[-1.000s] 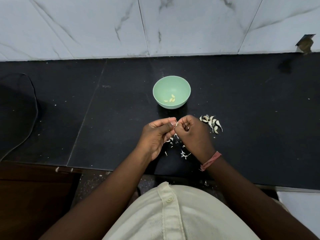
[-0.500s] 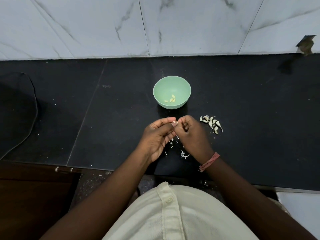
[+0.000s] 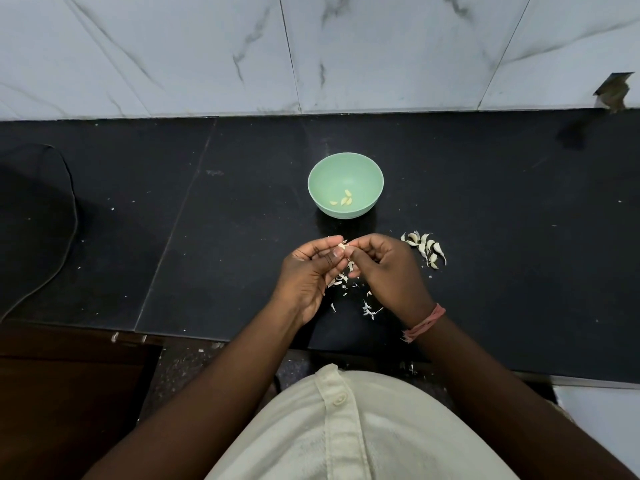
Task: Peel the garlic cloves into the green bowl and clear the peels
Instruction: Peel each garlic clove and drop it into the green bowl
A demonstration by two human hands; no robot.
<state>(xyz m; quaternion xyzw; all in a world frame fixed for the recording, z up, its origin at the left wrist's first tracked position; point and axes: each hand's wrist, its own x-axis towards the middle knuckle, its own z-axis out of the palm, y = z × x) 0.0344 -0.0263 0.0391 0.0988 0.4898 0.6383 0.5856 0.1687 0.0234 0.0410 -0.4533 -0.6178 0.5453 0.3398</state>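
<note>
We hold the garlic clove [image 3: 343,246] above the worktop [image 3: 485,202], just before the green bowl [image 3: 360,168]. Our left hand [image 3: 311,268] pinches it; our right hand [image 3: 384,268] pinches its skin. We should pull gently, letting peels [image 3: 346,278] fall beneath.

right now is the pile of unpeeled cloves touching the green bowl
Apart. The head view shows bare black counter between the green bowl and the pile of unpeeled cloves, which lies nearer the person and to the bowl's right.
</note>
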